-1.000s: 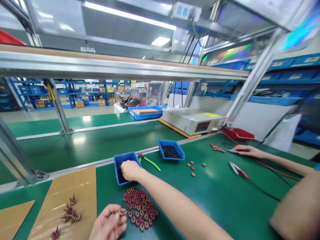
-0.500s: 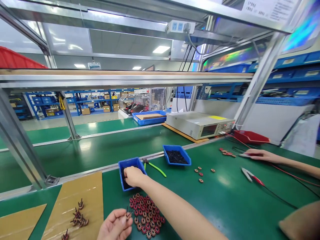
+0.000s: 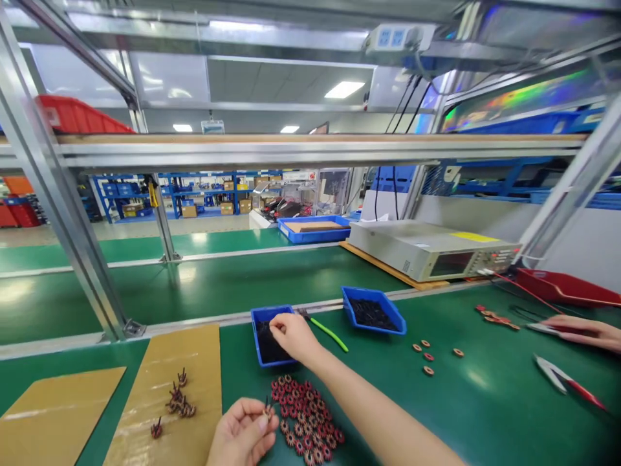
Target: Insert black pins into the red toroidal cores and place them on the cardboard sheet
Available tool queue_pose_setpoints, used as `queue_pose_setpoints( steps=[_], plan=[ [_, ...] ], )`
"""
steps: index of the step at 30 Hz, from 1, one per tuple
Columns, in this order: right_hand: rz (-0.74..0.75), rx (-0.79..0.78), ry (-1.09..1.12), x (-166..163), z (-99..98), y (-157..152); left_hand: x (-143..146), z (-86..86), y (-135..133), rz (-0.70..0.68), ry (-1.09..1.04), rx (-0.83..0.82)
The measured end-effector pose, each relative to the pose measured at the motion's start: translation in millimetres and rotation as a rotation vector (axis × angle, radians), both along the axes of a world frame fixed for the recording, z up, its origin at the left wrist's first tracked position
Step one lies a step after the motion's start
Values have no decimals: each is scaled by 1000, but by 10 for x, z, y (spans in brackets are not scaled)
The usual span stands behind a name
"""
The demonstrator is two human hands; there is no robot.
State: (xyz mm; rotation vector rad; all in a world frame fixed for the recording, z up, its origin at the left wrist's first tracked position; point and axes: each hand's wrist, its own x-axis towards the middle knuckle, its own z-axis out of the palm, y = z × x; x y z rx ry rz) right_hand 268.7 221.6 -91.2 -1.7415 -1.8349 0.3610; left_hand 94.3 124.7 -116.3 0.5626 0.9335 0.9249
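Near the bottom edge, my left hand (image 3: 245, 432) pinches a small wound ring coil (image 3: 266, 412) with a dark pin sticking up from it. My right hand (image 3: 295, 335) is above the right side of a blue bin (image 3: 259, 353) of small black pieces (image 3: 270, 342), thumb and fingers pinched together. Whatever they hold is too small to make out. Beneath my right forearm lies a pile of red and copper ring coils (image 3: 305, 417). More coils (image 3: 179, 404) with dark upright pins sit on the brown sheet (image 3: 194, 349) at left.
Green-handled pliers (image 3: 330, 333) and a second blue bin (image 3: 398, 323) of black pieces are beyond my right arm. Loose rings (image 3: 428, 356) lie to the right. A grey instrument (image 3: 417, 249) stands behind. At far right, another person's hand (image 3: 589, 330) is near red-handled clip probes (image 3: 572, 382).
My right hand has lifted from inside the blue bin to above its right side, fingers pinched. My left hand still holds the coil. The whole view has shifted, moving the scene rightward.
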Motion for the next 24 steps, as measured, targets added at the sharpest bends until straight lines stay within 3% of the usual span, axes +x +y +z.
queue_pose_setpoints(
  steps=[5,9,12,17,24],
  plan=[
    [20,32,171,52,-14,-131,-78,80,-29,-126,52,60],
    [78,-47,418,-32,-14,-609,-104,81,18,-116,71,28],
    [124,-93,764,-129,-114,-1008,-98,66,37,-110,96,13],
    [100,-4,748,-243,-334,-1168,-65,67,36,-92,98,3],
    [83,95,700,-273,-292,-1113,-62,95,36,-90,132,-3]
  ],
)
